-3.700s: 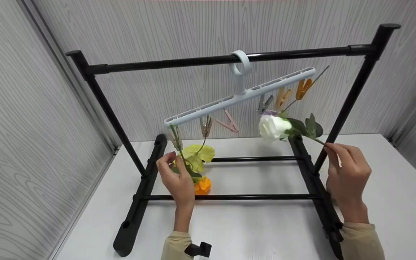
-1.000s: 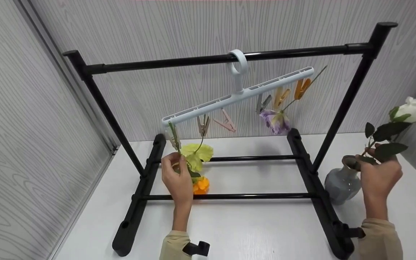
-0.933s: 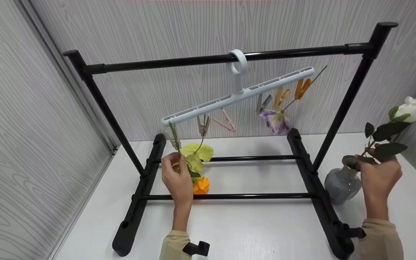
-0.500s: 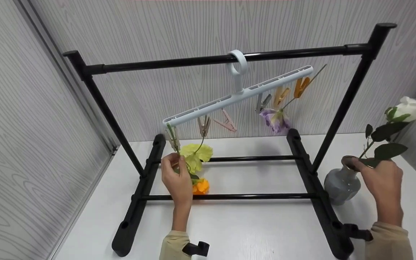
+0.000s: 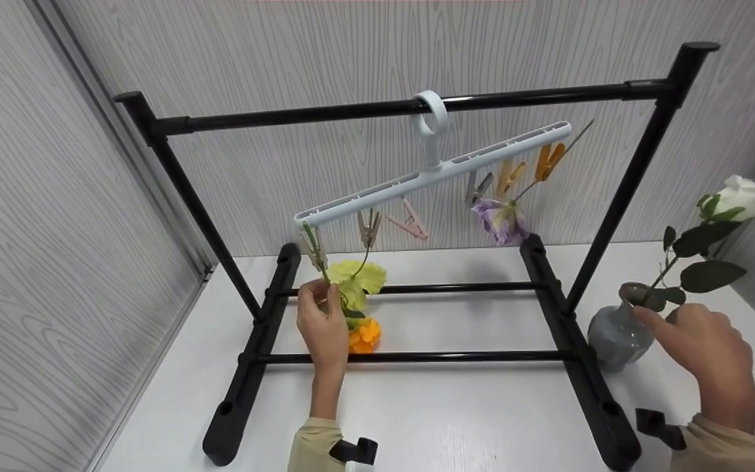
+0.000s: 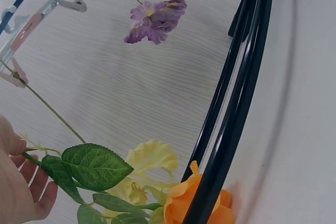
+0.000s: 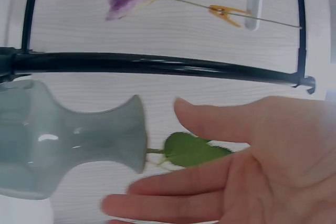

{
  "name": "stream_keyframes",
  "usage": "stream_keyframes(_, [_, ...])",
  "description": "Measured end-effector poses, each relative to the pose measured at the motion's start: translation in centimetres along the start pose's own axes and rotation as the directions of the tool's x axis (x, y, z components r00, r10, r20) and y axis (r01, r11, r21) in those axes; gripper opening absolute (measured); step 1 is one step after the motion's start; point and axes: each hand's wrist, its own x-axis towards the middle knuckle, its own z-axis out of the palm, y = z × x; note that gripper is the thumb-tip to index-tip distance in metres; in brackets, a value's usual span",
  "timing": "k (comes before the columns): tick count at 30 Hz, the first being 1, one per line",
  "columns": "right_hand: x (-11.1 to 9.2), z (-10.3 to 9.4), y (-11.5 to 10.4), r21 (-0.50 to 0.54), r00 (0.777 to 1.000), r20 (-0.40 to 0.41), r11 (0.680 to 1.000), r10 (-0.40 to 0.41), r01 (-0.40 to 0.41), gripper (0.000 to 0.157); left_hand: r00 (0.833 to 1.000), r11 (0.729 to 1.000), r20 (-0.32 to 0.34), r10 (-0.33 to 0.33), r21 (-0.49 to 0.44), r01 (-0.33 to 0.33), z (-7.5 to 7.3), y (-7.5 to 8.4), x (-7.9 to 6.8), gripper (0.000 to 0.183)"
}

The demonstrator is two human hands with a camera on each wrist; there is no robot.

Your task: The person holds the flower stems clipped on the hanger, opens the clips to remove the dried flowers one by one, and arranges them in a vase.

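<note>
Pinching a flower stem (image 6: 32, 159) occupies the left grip (image 5: 325, 328); the right grip (image 5: 710, 346) spreads apart.

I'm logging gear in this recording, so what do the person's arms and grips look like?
The left grip and right grip are bare hands; no gloves or rings show. The left sleeve and right sleeve are plain beige, lightly creased. An angular black left mount and a similar right mount jut inward from them. No cables or markings are visible.

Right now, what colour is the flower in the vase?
The rose bloom is white, clearest in the head view.
</note>
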Motion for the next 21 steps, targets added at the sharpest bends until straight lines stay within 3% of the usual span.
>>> stream_keyframes(8, [-1.2,0.1,-2.3,-0.043,0.989,0.057,0.989,-0.139,0.142,0.061,1.000,1.000,0.015,0.019,0.016,-0.019,-0.1,-0.2,0.0,0.009])
stream_keyframes(13, [-1.5,0.7,-3.7,-0.016,0.979,-0.034,0.979,-0.203,0.202,0.060,1.000,1.000,0.014,0.020,0.017,-0.020,0.0,-0.2,-0.1,0.008])
stream_keyframes(21, [-1.3,2.2,-7.0,-0.025,0.926,-0.201,0.947,-0.319,0.321,0.055,0.999,1.000,0.027,0.025,0.005,-0.025,0.2,-0.2,-0.1,0.009])
